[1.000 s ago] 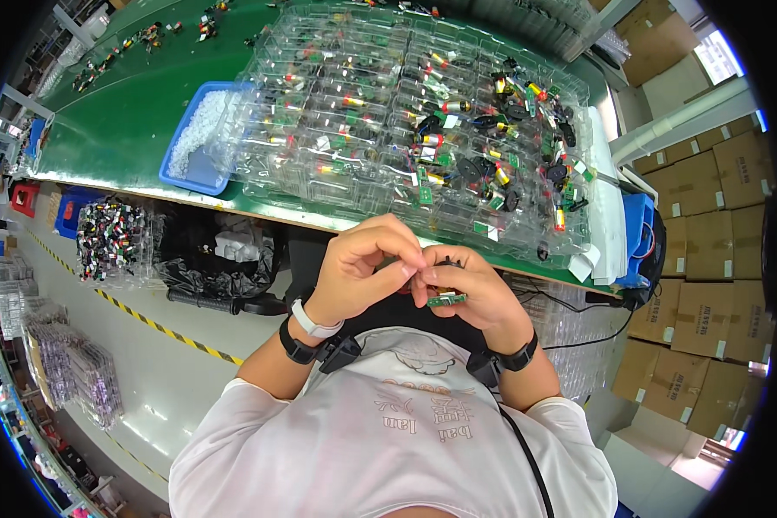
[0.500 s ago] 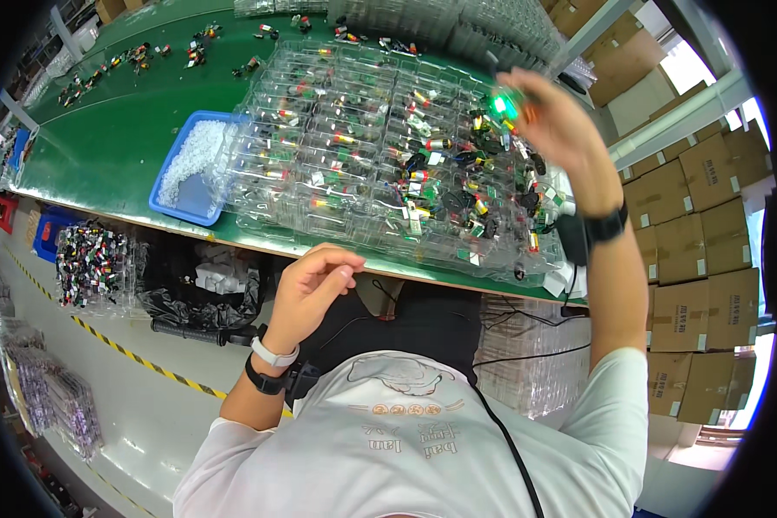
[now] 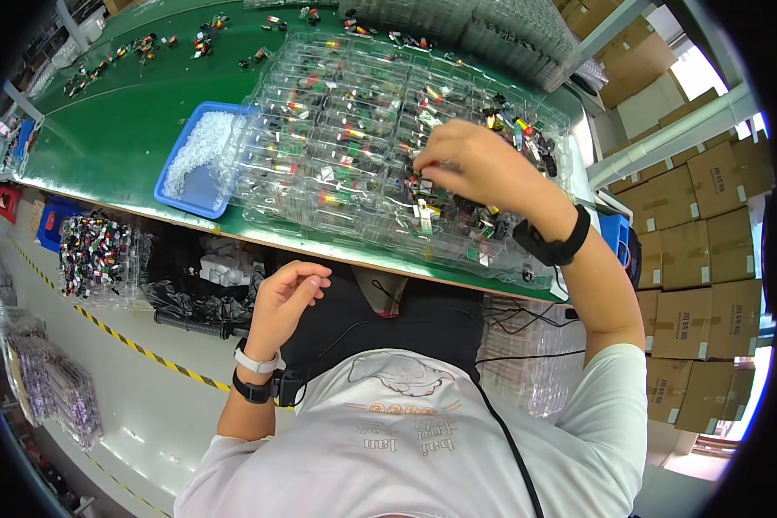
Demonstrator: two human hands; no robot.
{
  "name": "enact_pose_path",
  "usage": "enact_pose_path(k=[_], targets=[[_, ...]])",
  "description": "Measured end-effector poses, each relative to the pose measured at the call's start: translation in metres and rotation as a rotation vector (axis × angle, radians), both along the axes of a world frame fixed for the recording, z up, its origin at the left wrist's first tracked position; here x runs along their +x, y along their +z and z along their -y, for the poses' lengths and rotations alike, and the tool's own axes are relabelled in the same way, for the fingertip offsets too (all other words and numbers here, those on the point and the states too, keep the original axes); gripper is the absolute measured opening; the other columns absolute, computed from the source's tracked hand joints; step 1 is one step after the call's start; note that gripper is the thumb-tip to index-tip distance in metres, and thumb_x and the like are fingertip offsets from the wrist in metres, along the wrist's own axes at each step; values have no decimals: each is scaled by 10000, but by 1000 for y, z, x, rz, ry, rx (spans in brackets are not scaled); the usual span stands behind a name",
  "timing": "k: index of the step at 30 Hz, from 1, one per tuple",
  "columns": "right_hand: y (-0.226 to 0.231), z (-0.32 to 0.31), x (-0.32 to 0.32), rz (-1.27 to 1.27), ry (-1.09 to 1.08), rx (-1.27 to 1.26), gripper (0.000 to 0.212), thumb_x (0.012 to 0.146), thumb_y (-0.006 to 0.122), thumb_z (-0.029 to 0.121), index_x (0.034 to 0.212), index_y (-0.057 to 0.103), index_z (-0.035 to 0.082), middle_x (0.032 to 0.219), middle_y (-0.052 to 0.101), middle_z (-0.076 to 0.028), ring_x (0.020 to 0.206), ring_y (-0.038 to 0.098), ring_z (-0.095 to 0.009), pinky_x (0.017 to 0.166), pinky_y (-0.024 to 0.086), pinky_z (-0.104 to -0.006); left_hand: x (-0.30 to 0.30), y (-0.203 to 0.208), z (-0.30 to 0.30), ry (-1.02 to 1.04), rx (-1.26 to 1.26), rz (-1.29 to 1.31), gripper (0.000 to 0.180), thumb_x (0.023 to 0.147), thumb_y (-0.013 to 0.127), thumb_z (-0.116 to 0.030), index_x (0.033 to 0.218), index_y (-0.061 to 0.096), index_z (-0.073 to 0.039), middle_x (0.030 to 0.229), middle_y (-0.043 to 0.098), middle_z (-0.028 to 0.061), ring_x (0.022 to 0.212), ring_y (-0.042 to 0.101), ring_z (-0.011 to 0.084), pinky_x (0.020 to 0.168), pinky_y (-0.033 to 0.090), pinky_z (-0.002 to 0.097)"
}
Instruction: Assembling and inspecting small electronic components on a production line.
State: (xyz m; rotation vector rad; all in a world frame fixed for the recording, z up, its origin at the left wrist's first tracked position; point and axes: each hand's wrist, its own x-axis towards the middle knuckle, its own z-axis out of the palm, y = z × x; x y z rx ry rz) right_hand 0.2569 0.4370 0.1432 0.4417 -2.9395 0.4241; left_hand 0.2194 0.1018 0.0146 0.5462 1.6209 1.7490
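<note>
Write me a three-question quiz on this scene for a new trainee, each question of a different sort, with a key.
1. Which of the person's hands is over the clear plastic tray?
2. True or false: the blue bin holding small white pieces is at the left side of the tray.
3. What colour is the wrist band worn nearest the left hand? A) red B) white C) green

Key:
1. The right hand.
2. True.
3. B
</note>
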Motion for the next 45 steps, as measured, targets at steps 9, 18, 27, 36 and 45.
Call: enact_pose_path(k=[9, 18, 27, 36, 45], targets=[[4, 23, 17, 231, -110, -32, 158, 832, 688, 160, 892, 690, 14, 797, 650, -125, 741, 624, -283, 675, 489, -361, 2, -2, -13, -36, 13, -23, 178, 945, 570, -77, 1079, 672, -19, 949, 671, 38, 819, 613, 82, 711, 484, 213], [-11, 36, 7, 317, -247, -361, 181, 852, 700, 197, 876, 692, 18, 745, 650, -84, 698, 625, -177, 644, 482, -312, 8, -2, -9, -43, -53, -16, 184, 952, 566, -85, 1089, 662, -9, 933, 679, 40, 802, 611, 79, 710, 486, 214], [-1, 1, 54, 245, -372, -986, 115, 947, 585, 139, 943, 603, 25, 983, 668, -94, 965, 613, -155, 856, 456, -283, -39, 13, 25, 86, -12, -48, 193, 952, 571, -101, 1098, 657, -9, 904, 677, 32, 783, 605, 79, 701, 484, 214], [21, -21, 65, -281, -189, -1313, 102, 975, 557, 138, 984, 558, 37, 1056, 634, -81, 965, 613, -171, 901, 469, -339, -187, 12, 73, 567, -609, -1080, 178, 829, 656, -118, 965, 682, -7, 867, 683, 151, 763, 655, 281, 720, 523, 374], [25, -36, 61, -482, -483, -1523, 223, 964, 597, 247, 1078, 574, 57, 844, 537, 3, 783, 533, -110, 563, 442, -221, -234, -9, 77, 278, -993, -1264, 130, 767, 675, -138, 760, 710, -13, 760, 670, 194, 741, 655, 370, 726, 524, 447]])
